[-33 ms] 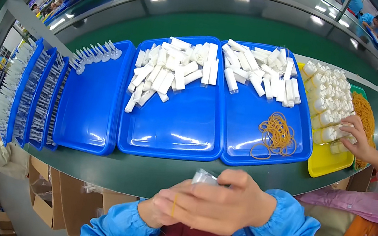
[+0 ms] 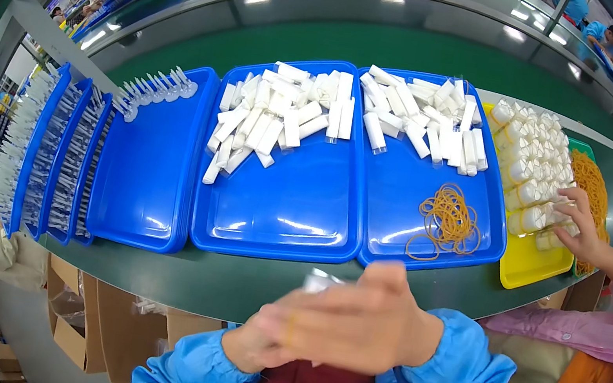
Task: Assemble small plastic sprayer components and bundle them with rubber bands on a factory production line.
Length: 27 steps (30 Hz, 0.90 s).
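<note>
Shiny packet (image 2: 320,281) was held between both hands, fingers blurred; right hand (image 2: 366,323) overlapped left hand (image 2: 258,340), visible end jutted toward blue tray (image 2: 279,215), long axis unclear

The left forearm (image 2: 197,369) and right forearm (image 2: 465,374) converge from below. The right hand (image 2: 362,323), blurred, overlaps the left hand (image 2: 261,335), hiding most of its fingers.

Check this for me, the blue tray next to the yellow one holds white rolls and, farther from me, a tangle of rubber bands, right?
Not quite: the head view shows the tangle of rubber bands lying nearer to you than the white rolls. The blue tray next to the yellow tray does hold both.
</note>
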Each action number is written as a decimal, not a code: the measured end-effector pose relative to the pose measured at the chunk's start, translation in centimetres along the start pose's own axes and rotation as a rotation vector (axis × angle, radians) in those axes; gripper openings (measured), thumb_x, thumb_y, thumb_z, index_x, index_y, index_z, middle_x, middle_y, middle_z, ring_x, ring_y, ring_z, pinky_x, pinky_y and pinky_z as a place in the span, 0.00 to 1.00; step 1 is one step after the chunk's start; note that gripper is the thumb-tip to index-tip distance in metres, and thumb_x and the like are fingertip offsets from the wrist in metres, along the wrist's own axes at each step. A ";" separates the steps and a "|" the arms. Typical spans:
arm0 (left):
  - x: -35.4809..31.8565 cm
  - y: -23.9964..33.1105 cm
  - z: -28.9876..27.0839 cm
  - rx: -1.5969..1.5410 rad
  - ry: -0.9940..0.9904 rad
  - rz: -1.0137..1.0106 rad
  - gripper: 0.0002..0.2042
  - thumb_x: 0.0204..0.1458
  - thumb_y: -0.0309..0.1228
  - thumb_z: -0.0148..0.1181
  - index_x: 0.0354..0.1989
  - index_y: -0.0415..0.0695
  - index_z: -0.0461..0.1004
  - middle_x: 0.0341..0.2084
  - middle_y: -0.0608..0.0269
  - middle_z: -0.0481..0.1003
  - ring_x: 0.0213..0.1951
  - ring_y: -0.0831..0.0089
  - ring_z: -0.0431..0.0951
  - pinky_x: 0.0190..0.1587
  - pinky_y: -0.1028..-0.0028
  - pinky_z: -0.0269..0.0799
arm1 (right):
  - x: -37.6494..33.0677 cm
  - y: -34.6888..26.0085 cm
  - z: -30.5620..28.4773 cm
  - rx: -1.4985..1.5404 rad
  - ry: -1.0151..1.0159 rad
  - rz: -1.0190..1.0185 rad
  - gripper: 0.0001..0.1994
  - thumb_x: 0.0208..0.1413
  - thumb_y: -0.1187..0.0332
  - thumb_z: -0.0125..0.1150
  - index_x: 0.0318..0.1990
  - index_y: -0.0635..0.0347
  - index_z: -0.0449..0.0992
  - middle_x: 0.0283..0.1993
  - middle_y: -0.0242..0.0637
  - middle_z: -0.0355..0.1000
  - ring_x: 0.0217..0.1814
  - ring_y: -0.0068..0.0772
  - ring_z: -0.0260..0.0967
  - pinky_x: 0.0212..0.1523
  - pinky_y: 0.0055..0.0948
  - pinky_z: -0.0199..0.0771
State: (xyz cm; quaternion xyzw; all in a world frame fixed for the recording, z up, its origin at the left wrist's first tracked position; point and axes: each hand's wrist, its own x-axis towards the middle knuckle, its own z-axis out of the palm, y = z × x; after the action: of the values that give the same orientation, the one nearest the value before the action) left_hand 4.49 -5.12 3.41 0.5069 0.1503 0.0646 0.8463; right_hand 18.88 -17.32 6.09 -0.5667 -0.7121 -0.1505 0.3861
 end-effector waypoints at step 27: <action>1.6 1.6 0.3 -0.212 0.033 -0.122 0.48 0.62 0.70 0.26 0.74 0.35 0.50 0.67 0.44 0.64 0.66 0.54 0.67 0.69 0.56 0.62 | -0.8 -3.2 2.9 0.243 -0.040 0.551 0.26 0.47 0.70 0.71 0.54 0.62 0.69 0.52 0.48 0.69 0.52 0.50 0.70 0.52 0.43 0.74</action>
State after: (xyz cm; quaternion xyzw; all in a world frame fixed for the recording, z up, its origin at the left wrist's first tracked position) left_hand 6.17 -4.13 4.66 0.4036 0.1870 0.0370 0.8949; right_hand 14.85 -16.99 4.34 -0.6909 -0.5520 0.0574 0.4634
